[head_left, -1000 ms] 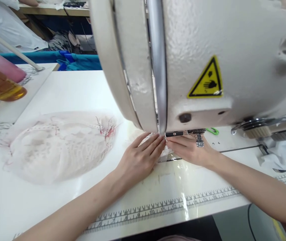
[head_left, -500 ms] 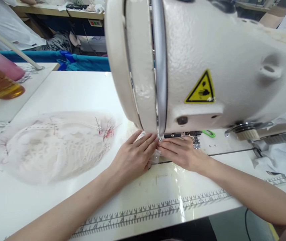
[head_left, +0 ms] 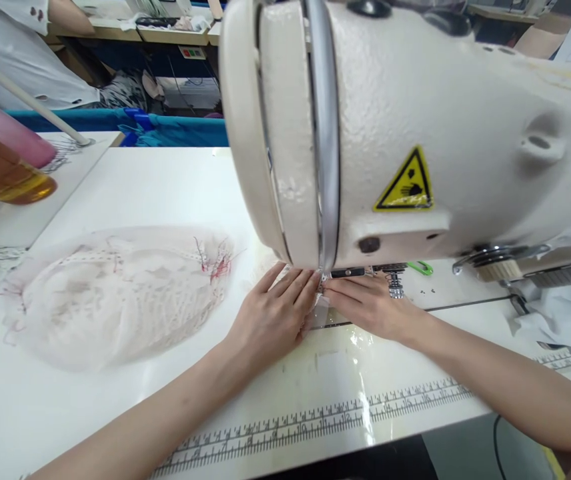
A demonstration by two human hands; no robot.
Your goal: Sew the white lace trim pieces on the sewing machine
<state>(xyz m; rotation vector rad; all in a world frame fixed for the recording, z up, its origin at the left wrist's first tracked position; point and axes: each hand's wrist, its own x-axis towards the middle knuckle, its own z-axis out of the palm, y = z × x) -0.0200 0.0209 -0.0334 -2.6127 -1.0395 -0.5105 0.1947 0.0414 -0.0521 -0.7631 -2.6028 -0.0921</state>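
My left hand (head_left: 276, 305) is beneath the head of a white sewing machine (head_left: 390, 133), its fingers pressed together on a piece of sheer white fabric (head_left: 319, 313). From the other side my right hand (head_left: 365, 301) meets it, fingertips closed on the same fabric by the presser foot. The left thumb is tucked under, and most of the fabric is covered by my hands and the machine head. A pile of sheer, pale lace pieces (head_left: 115, 300) with red and dark thread ends lies left of my left hand.
A printed ruler (head_left: 300, 427) runs along the table's front edge. A green clip-like tool (head_left: 419, 268) lies right of the needle area. Amber (head_left: 5, 173) and pink (head_left: 20, 137) thread cones stand at left. Beyond the blue cloth bin (head_left: 175, 132), a person's arm (head_left: 70, 17) shows.
The whole view has shifted slightly, so machine and table sit a little right and lower. Both hands keep their place at the needle. A person's arm has come into view at upper left.
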